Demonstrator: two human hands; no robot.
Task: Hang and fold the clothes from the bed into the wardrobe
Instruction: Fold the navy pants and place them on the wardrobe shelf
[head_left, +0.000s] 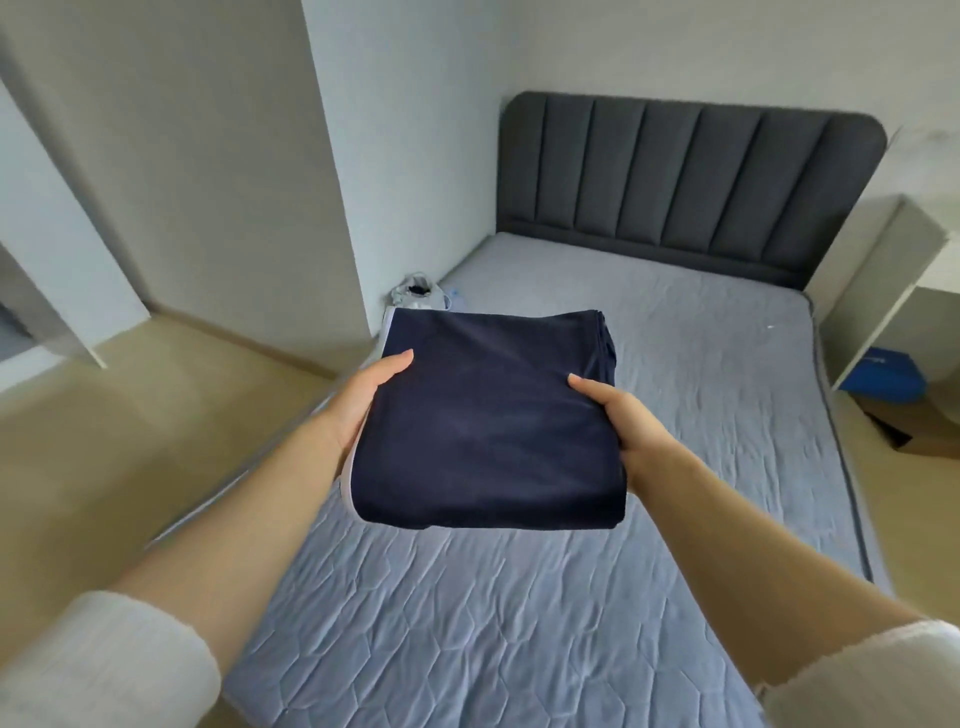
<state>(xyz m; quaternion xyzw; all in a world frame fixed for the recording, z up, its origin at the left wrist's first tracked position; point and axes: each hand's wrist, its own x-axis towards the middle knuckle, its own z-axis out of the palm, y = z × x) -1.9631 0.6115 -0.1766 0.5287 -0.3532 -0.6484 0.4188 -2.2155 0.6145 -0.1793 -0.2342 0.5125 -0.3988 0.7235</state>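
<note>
A person stands at the foot of a bed (701, 395) with a quilted pale blue cover, looking down along their own bare forearms. Both hands hold a folded navy garment (488, 421) flat in the air above the middle of the bed, clear of the cover. It is a neat, thick rectangle with a thin white edge showing along its left side. The left hand (363, 400) grips the left edge and the right hand (618, 421) the right edge. Each thumb lies straight on top of the cloth. The other fingers are hidden underneath, so whether they are spread or together cannot be told, though they appear to pinch the bundle from below. A dark grey padded headboard (675, 176) stands at the far end of the bed. On the floor by the bed's far left corner sits a crumpled plastic bag (418, 296), and to the right of the bed stands a white shelf unit (883, 291). No other clothes show on the bed. The folding looks finished, and the step in hand seems to be carrying the garment away. The wardrobe cannot be picked out with certainty, so the next move calls for turning from the bed while keeping the bundle level so the folds hold.
</note>
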